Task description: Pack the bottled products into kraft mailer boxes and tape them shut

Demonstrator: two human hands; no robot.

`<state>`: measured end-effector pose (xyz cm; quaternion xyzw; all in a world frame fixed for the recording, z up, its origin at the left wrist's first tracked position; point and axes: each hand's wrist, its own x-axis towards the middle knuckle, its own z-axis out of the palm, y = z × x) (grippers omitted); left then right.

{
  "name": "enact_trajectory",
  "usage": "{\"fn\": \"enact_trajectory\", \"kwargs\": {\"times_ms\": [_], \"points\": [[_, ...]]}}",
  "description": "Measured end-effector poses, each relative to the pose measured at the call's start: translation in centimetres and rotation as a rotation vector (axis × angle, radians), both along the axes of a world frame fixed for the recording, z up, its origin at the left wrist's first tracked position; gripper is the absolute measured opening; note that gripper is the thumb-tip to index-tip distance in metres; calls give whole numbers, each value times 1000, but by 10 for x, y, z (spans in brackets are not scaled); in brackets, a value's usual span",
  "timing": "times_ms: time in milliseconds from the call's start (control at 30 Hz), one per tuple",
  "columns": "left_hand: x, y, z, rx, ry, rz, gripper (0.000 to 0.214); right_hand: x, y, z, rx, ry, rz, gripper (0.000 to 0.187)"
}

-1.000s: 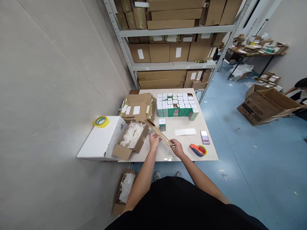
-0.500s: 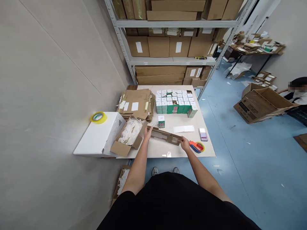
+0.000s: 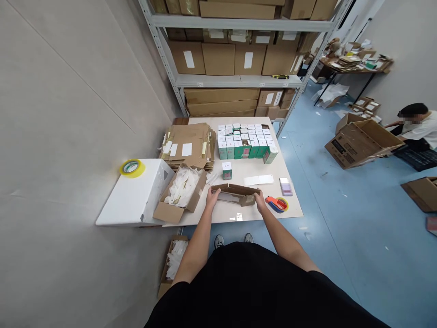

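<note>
A brown cardboard box, partly opened out, stands between my hands near the front of the table. My left hand is closed on its left end, and my right hand grips its right end. Just beyond it stands a small green-and-white carton. A white paper strip lies behind my right hand. To the right of that hand sits a red-and-blue tape dispenser with yellow tape.
Left of my hands, an open box holds white crumpled paper. Behind are flattened cardboard boxes and rows of green-and-white cartons. A tape roll rests on a white block. A co-worker sits by a large box.
The flat cardboard between my hands has spread apart into an open box shape with a gap inside. Both hands still hold its ends. My view has shifted slightly.
</note>
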<state>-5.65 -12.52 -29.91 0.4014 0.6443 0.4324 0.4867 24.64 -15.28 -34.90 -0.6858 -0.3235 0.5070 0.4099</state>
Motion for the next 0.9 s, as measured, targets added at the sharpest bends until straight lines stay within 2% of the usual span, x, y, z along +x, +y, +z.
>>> {"fn": "enact_trajectory", "kwargs": {"times_ms": [100,300,400,567,700,900], "points": [[1,-4,-1,-27,-38,5,64,-4,4,-1,-9,64,20,86],[6,-15,2,-1,18,45,61,-14,7,-2,52,63,-69,86],[6,-23,2,20,6,31,59,-17,11,0,108,66,-64,81],[7,-33,2,19,21,43,57,-20,22,7,114,-30,17,64],[4,-36,1,14,40,14,57,-22,25,12,113,-8,-7,51],[-3,-38,-2,-13,83,-13,61,-22,25,15,132,-32,30,52]]}}
